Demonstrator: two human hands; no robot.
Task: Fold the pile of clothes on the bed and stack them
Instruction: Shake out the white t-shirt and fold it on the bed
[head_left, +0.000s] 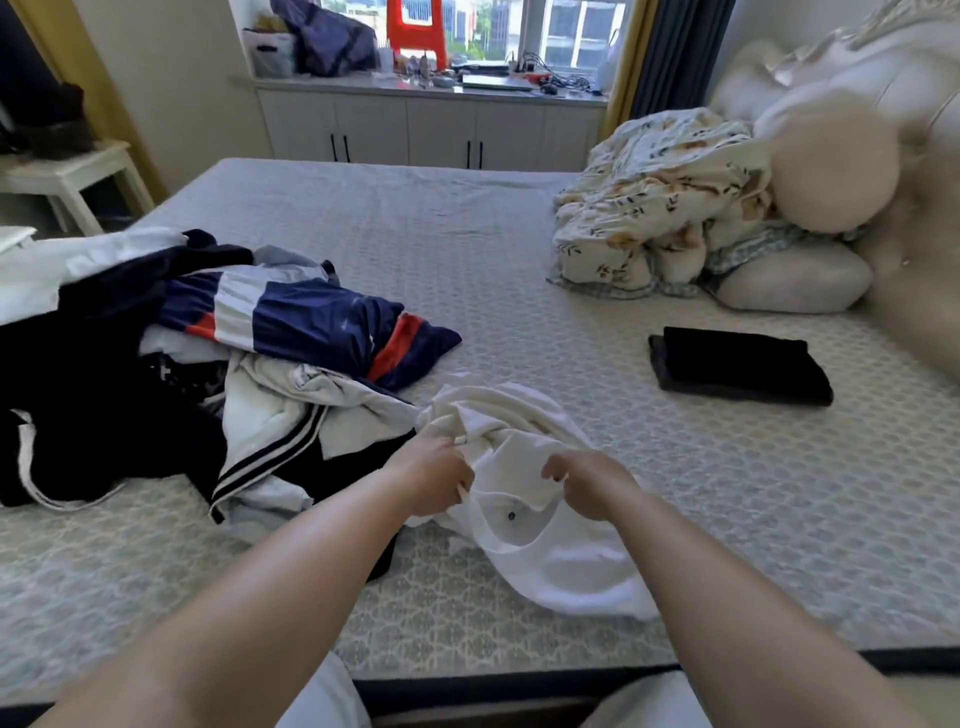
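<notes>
A crumpled white shirt (550, 551) with a dark button lies on the bed (727, 519) in front of me. My left hand (434, 480) pinches its collar edge on the left, and my right hand (587, 480) pinches the same edge on the right. To the left spreads the unfolded pile of clothes (171, 364): dark garments, a navy top with white and red stripes (311, 327), and a white piece with navy bands (275, 447). A folded black garment (737, 366) lies flat on the right side of the bed.
A bunched floral quilt (654, 208) and pale pillows (795, 280) fill the far right by the padded headboard. A white side table (72, 171) stands at the far left. White cabinets (431, 124) with a cluttered windowsill run along the back wall.
</notes>
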